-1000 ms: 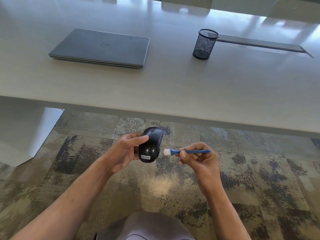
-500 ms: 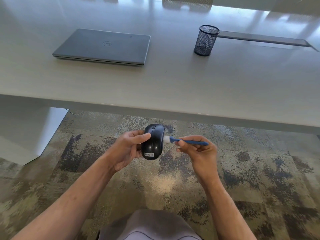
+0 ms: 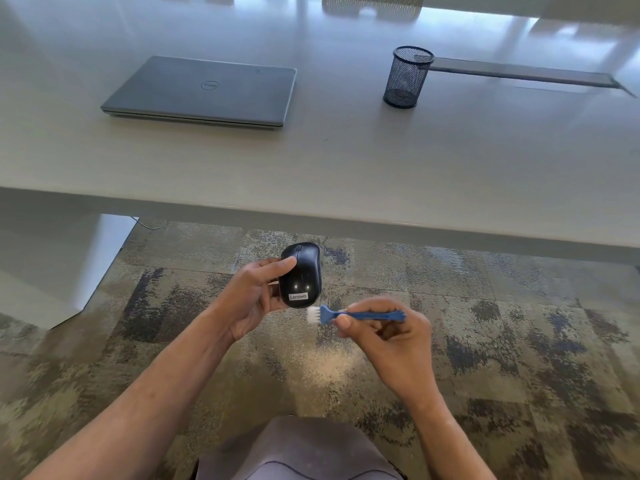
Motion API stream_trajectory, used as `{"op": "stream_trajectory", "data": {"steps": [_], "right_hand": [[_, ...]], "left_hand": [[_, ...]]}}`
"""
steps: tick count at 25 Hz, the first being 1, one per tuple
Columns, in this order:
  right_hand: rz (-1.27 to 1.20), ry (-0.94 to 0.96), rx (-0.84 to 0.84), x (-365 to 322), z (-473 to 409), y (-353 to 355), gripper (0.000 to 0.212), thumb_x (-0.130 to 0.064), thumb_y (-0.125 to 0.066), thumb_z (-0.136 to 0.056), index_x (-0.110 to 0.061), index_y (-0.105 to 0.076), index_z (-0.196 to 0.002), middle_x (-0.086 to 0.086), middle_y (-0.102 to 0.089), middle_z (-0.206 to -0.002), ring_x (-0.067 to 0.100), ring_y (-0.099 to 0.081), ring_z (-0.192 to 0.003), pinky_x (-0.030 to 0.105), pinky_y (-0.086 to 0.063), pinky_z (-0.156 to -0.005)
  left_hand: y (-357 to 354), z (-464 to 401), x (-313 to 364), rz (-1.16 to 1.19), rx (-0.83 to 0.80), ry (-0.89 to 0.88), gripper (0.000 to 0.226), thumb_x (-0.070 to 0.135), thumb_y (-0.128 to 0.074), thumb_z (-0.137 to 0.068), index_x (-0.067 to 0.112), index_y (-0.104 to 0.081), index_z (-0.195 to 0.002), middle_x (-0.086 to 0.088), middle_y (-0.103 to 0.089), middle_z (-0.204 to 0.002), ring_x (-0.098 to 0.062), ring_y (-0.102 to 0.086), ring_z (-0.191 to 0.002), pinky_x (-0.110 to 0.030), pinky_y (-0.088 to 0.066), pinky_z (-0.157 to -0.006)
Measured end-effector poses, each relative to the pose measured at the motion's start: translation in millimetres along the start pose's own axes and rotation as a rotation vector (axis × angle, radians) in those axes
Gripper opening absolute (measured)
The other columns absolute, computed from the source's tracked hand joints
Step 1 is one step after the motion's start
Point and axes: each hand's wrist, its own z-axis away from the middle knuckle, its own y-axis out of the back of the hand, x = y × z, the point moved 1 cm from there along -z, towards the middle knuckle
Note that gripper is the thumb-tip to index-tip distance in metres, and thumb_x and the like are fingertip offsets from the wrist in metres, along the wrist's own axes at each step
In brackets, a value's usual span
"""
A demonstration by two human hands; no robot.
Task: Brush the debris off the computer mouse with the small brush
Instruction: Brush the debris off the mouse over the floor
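Left hand (image 3: 252, 299) is gripping the mouse (image 3: 300, 275); right hand (image 3: 388, 336) is pinching the brush (image 3: 349, 315), bristles just below the mouse. Mid-brushing, I'd say; next stroke needs bristles touching the shell.

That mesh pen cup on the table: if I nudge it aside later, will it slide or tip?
The mesh pen cup looks empty and is open wire mesh, so it is probably very light and would move at a slight push. It stands taller than it is wide, so a push near the rim might tip it; lying down, its round wall would likely roll on the smooth table.
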Motion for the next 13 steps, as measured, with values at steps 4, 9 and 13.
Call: {"op": "stream_trajectory", "data": {"steps": [4,9,13], "right_hand": [[0.015,-0.006,0.042,6,-2,0,0.011,-0.031,-0.085,-0.081,-0.030,-0.078,-0.089,0.007,-0.078,-0.077,0.026,-0.077,-0.068,0.042,-0.065,-0.066],[-0.038,-0.105,0.211,13,-10,11,0.010,-0.025,-0.084,-0.077,-0.024,-0.077,-0.084,0.020,-0.073,-0.075,0.032,-0.077,-0.072,0.035,-0.065,-0.070],[-0.084,-0.097,0.117,13,-6,17,0.010,-0.016,-0.085,-0.079,-0.016,-0.077,-0.084,0.035,-0.054,-0.067,0.046,-0.070,-0.066,0.035,-0.064,-0.068]], "left_hand": [[-3,0,-2,-0.011,-0.022,-0.005,0.068,0.029,-0.083,-0.067,-0.010,-0.058,-0.117,-0.016,-0.075,-0.097,-0.030,-0.074,-0.089,-0.035,-0.063,-0.066],[-2,-1,-4,0.008,-0.027,0.008,0.067,0.028,-0.083,-0.065,-0.007,-0.058,-0.116,-0.014,-0.076,-0.096,-0.030,-0.074,-0.091,-0.038,-0.064,-0.069],[-4,-2,-3,0.008,-0.038,0.007,0.068,0.027,-0.082,-0.067,-0.010,-0.056,-0.118,-0.015,-0.076,-0.097,-0.030,-0.074,-0.091,-0.036,-0.063,-0.067]]}}
